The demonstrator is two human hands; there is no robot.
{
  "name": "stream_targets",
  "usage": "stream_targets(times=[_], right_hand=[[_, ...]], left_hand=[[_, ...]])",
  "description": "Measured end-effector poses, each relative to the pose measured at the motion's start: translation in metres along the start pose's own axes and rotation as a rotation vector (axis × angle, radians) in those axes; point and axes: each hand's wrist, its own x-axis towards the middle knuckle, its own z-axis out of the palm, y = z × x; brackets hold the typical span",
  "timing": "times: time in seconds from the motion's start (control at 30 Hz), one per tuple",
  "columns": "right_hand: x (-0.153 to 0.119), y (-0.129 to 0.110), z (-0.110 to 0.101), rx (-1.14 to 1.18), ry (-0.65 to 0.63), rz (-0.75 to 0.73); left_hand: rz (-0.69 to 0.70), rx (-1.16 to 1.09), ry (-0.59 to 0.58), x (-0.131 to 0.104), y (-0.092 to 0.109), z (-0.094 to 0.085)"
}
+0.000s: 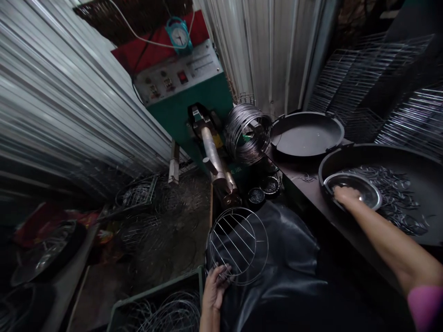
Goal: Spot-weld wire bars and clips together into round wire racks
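Observation:
My left hand [217, 282] grips the lower edge of a round wire rack [238, 244], with thumb and fingers closed on its rim. Thin parallel bars cross one wire circle of the rack, and a second circle overlaps it to the right. The rack is above a dark shiny apron [280, 258] over my lap. On the right, my right hand [346, 196] reaches into a metal bowl [372, 196]. Its fingers look curled, and what they hold, if anything, is hidden. The bowl sits in a wide dark pan [420, 189] beside many short bent wire pieces [398, 193].
A green machine [162, 115] with a metal arm [214, 157] stands ahead. Beside it are a wire coil [247, 133] and a second pan [308, 136]. Wire racks [367, 74] lean at right. A crate [155, 290] of wire rings stands low left.

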Motion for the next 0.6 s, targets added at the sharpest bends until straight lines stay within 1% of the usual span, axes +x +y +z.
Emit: stream_targets(times=[0.07, 0.13, 0.27, 0.43, 0.53, 0.6], right_hand=[[-0.007, 0.004, -0.001, -0.054, 0.029, 0.021], [-0.013, 0.009, -0.005, -0.072, 0.047, 0.010], [-0.019, 0.022, -0.023, -0.022, 0.057, 0.002], [-0.027, 0.033, -0.047, 0.135, 0.147, 0.092], [-0.036, 0.039, -0.055, 0.269, 0.194, 0.146], [-0.042, 0.043, -0.059, 0.361, 0.224, 0.144]], left_hand=[[0.006, -0.004, -0.002, 0.000, 0.000, -0.002], [0.010, -0.010, -0.002, 0.001, -0.001, -0.005], [0.010, -0.046, -0.017, 0.002, -0.003, -0.010], [0.016, -0.119, -0.040, -0.003, -0.006, -0.010], [0.028, -0.158, -0.038, -0.009, -0.005, -0.008], [0.035, -0.185, -0.037, -0.013, -0.004, -0.009]])
